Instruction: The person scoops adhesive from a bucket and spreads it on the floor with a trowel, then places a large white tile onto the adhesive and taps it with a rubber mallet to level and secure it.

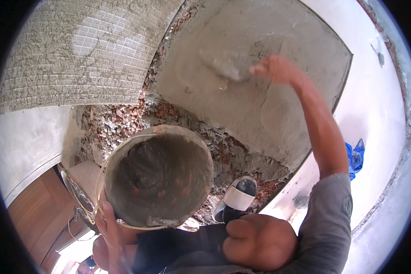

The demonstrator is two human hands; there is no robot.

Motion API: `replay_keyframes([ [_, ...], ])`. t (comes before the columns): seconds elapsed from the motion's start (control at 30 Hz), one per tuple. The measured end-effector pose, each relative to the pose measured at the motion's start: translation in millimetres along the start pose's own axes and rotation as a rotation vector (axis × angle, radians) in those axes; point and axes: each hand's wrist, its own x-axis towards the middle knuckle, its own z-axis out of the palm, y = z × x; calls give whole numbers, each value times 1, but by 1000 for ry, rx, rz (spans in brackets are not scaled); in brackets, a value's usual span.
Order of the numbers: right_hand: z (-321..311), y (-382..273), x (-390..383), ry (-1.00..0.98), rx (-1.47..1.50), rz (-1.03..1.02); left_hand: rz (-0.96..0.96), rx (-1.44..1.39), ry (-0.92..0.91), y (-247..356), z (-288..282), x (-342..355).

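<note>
Bracing the mortar-smeared bucket at eight o'clock with my left hand, apparently for steadiness.
Its fingers lie along the side; at one o'clock my blurred right hand is over the cement patch. I can't tell either grip. My sandal is on rubble at five, likely sparing that smooth surface.

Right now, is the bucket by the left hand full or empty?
Not full: the bucket shows much of its grey-smeared inner wall. Dark, wet-looking material lies at the bottom; how deep, I cannot tell.
</note>
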Motion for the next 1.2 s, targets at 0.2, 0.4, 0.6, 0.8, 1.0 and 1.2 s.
replay_keyframes([
  [0.2, 45, -37, -143, -252, -31, 231, 27, -19, -47, -8, -7, 5],
  [0.4, 95, -105, -183, 21, 185, 273, -83, -13, 6, -9, -4, 6],
  [0.6, 99, -88, -145, 74, 129, 338, 30, -78, -67, -7, -2, 11],
  [0.8, 70, 31, -189, 380, 237, 415, 4, -156, -60, -12, -1, 15],
  [1.0, 107, -6, -270, -92, 864, 704, 34, -205, -50, 1, 6, 10],
  [1.2, 123, -8, -307, 145, 177, 558, 104, -120, -18, 12, 15, 13],
])
